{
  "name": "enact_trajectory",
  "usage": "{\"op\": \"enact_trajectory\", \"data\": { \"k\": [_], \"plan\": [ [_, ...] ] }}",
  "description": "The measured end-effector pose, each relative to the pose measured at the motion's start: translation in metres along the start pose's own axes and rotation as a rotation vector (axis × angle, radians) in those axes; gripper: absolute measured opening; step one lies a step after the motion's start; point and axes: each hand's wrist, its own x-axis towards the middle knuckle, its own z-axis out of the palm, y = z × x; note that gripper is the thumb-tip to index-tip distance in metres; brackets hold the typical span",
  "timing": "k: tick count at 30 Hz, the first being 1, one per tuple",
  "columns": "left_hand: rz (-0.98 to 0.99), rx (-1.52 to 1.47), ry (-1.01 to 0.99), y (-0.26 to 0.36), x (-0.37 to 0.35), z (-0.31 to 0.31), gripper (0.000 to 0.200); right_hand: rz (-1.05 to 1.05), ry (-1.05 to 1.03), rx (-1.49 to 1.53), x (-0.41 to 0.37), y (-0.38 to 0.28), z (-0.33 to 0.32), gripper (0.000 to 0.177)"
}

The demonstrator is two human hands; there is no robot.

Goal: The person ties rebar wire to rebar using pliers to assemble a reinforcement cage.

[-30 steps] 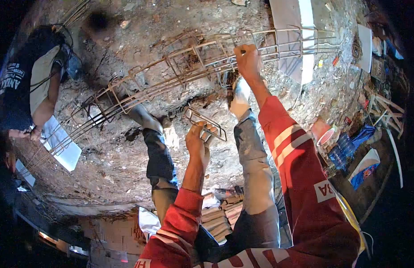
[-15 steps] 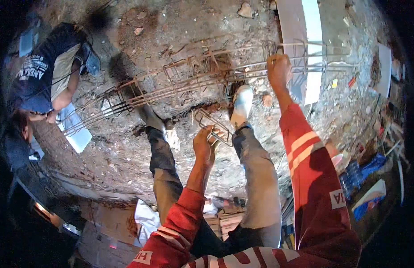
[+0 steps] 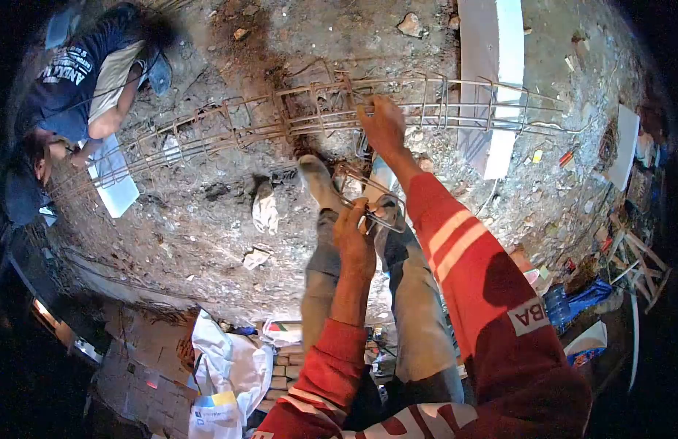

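Note:
My left hand [image 3: 356, 230] is closed around rectangular steel stirrups [image 3: 386, 214], held in front of my knees. Beyond it lies the long rebar cage [image 3: 251, 132], thin bars with stirrups spaced along them, stretching across the ground from left to right. My right hand [image 3: 384, 128] is on the cage near its middle, fingers curled at a stirrup on the upper bars. Part of its grip is hidden by the hand itself.
At far left a co-worker [image 3: 83, 80] bends over the cage's end, hands low beside a white board [image 3: 112, 175]. Another pale board [image 3: 506, 88] lies under the right end. Stones and rubble cover the ground; a white sack [image 3: 229, 366] and bricks [image 3: 280, 373] are near my legs.
My right hand has moved left along the cage, away from the board under its right end. My left foot has stepped right, closer to the other foot. The left hand still holds the stirrups.

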Motion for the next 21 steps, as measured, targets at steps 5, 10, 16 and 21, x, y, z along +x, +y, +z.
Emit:
{"op": "enact_trajectory", "data": {
  "k": [5, 10, 16, 21],
  "plan": [
    [-0.1, 0.016, -0.013, 0.003, -0.012, -0.012, 0.021, 0.092, 0.069, -0.149, 0.007, -0.007, 0.028, 0.021],
    [-0.117, -0.016, -0.036, -0.001, -0.013, -0.036, 0.019, 0.172, 0.198, -0.077, 0.007, 0.001, 0.013, 0.018],
    [-0.14, -0.069, -0.059, 0.006, -0.014, -0.055, 0.017, 0.228, 0.107, -0.147, 0.011, 0.003, 0.008, 0.016],
    [-0.115, -0.054, -0.117, 0.017, -0.01, -0.072, 0.02, 0.275, 0.128, -0.123, -0.003, -0.007, 0.006, 0.017]
  ]
}}
